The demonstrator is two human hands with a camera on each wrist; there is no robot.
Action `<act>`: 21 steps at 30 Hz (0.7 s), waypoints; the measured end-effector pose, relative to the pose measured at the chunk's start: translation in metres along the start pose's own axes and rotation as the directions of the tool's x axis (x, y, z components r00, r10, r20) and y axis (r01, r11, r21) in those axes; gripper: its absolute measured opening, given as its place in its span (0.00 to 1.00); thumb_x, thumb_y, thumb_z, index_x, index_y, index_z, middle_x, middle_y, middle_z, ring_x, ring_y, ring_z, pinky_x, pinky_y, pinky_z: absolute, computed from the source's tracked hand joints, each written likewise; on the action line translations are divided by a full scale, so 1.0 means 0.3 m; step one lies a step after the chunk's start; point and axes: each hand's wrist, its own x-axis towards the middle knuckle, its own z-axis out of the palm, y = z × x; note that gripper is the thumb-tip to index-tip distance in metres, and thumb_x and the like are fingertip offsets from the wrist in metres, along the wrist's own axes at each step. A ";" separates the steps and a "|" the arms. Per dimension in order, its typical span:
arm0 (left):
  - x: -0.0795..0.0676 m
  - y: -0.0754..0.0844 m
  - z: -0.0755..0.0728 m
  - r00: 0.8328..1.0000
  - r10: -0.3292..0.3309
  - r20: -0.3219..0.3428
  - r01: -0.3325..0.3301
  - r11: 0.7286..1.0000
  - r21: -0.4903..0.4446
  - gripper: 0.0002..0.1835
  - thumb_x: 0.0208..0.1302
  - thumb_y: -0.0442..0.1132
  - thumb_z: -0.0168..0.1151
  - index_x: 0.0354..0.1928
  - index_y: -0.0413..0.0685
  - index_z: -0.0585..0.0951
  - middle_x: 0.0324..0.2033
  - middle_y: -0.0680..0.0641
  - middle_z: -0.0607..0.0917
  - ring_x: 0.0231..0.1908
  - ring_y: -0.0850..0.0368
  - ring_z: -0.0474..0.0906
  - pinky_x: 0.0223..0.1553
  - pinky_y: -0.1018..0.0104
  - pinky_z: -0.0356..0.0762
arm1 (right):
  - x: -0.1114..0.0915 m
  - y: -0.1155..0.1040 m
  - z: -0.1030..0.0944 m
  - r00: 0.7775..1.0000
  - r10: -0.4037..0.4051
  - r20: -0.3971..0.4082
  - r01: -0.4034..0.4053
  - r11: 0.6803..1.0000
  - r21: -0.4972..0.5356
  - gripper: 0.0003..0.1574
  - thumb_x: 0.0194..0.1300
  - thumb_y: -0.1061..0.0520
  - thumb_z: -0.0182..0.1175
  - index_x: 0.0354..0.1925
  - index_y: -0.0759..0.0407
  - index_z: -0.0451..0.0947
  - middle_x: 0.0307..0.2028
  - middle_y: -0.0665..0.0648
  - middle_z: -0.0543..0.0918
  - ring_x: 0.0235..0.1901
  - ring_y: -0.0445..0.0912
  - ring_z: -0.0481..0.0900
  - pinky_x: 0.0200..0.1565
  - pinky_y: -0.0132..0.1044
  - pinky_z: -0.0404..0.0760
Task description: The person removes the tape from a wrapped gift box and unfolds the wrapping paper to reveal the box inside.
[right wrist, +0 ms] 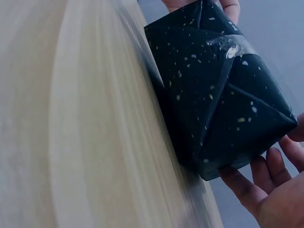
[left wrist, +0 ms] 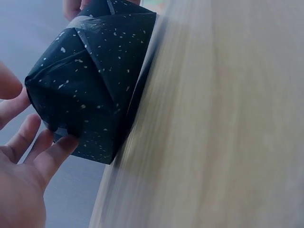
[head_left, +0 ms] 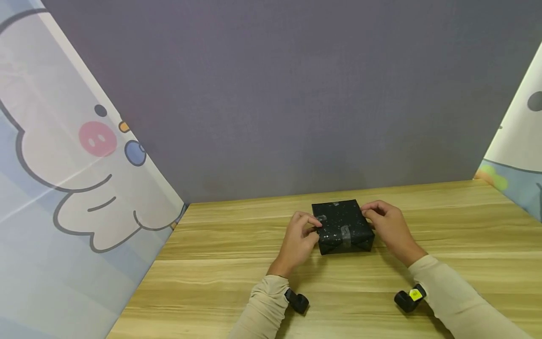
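A box wrapped in black paper with pale flecks (head_left: 351,216) rests on the wooden table, its folded end toward me. Clear tape (head_left: 346,234) runs over its near edge, and smaller pieces of tape show on top. My left hand (head_left: 298,242) holds the left side, index finger at the top edge and thumb lower down. On the opposite side, my right hand (head_left: 391,228) holds the box near its top right edge with thumb and fingers. In the left wrist view, fingertips press against the side of the wrapped box (left wrist: 90,80). The right wrist view shows fingers beneath its corner.
The wood-grain table (head_left: 203,278) extends around the box. Behind it rises a grey panel (head_left: 296,94). Cartoon-printed sheets stand at the left (head_left: 51,197) and right (head_left: 516,141). Each wrist wears a small black camera on a strap.
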 end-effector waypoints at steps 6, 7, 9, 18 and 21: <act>0.004 -0.004 0.005 0.999 -0.021 -0.037 0.021 1.000 -0.002 0.10 0.60 0.21 0.54 0.39 0.37 0.81 0.47 0.44 0.73 0.52 0.50 0.75 0.52 0.62 0.79 | -0.001 -0.006 -0.001 0.999 0.027 0.033 -0.027 1.000 -0.001 0.18 0.76 0.58 0.53 0.52 0.73 0.78 0.51 0.68 0.79 0.41 0.34 0.78 0.40 0.32 0.83; 0.004 -0.005 0.005 0.999 -0.025 -0.042 0.025 1.000 0.000 0.10 0.60 0.21 0.55 0.40 0.37 0.81 0.47 0.44 0.73 0.52 0.50 0.75 0.52 0.62 0.80 | -0.002 -0.006 -0.001 0.999 0.030 0.038 -0.030 1.000 -0.005 0.18 0.76 0.58 0.52 0.51 0.73 0.77 0.51 0.68 0.80 0.41 0.34 0.78 0.40 0.32 0.83; 0.004 -0.004 0.005 0.998 -0.035 -0.054 0.035 0.999 0.010 0.09 0.60 0.22 0.56 0.40 0.37 0.82 0.46 0.44 0.74 0.52 0.51 0.75 0.50 0.64 0.80 | -0.002 -0.008 0.000 0.999 0.033 0.043 -0.032 0.999 -0.017 0.18 0.76 0.58 0.52 0.51 0.73 0.77 0.50 0.68 0.80 0.41 0.35 0.78 0.40 0.33 0.83; 0.003 -0.002 0.005 0.996 -0.060 -0.067 0.064 0.996 0.055 0.09 0.63 0.25 0.56 0.40 0.41 0.83 0.45 0.49 0.75 0.49 0.55 0.77 0.48 0.66 0.81 | 0.003 0.002 0.002 0.998 0.037 0.043 -0.034 0.997 -0.073 0.17 0.77 0.57 0.51 0.51 0.70 0.79 0.50 0.67 0.80 0.41 0.40 0.78 0.40 0.35 0.83; 0.004 -0.003 0.008 0.996 -0.063 -0.070 0.067 0.996 0.055 0.09 0.64 0.25 0.56 0.40 0.41 0.83 0.45 0.49 0.76 0.49 0.56 0.78 0.48 0.67 0.81 | 0.004 0.003 0.001 0.998 0.038 0.051 -0.033 0.995 -0.099 0.17 0.77 0.57 0.51 0.51 0.69 0.79 0.51 0.67 0.80 0.42 0.44 0.78 0.41 0.36 0.83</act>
